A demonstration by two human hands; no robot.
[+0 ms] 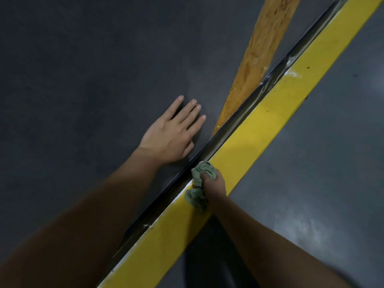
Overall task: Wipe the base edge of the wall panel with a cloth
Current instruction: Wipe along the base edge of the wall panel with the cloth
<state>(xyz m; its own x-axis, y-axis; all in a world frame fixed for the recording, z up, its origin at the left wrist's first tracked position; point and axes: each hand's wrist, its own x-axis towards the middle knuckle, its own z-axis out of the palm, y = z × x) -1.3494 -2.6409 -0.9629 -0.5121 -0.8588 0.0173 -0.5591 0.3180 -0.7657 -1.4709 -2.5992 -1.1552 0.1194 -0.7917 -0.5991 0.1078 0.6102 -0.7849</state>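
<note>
A dark grey wall panel (83, 69) fills the left of the view. Its black base edge (226, 125) runs diagonally from lower left to upper right, beside a yellow floor stripe (270, 113). My left hand (172, 132) lies flat on the panel with its fingers spread, just above the base edge. My right hand (214, 183) is closed around a crumpled pale green cloth (200, 183). The cloth is pressed where the base edge meets the yellow stripe, and part of it hangs below my fist onto the stripe.
A wooden strip (257, 59) slants up the panel from the base edge toward the top. White smears (293, 73) mark the stripe's inner edge farther up. Glossy grey floor (322, 183) spreads to the right of the stripe.
</note>
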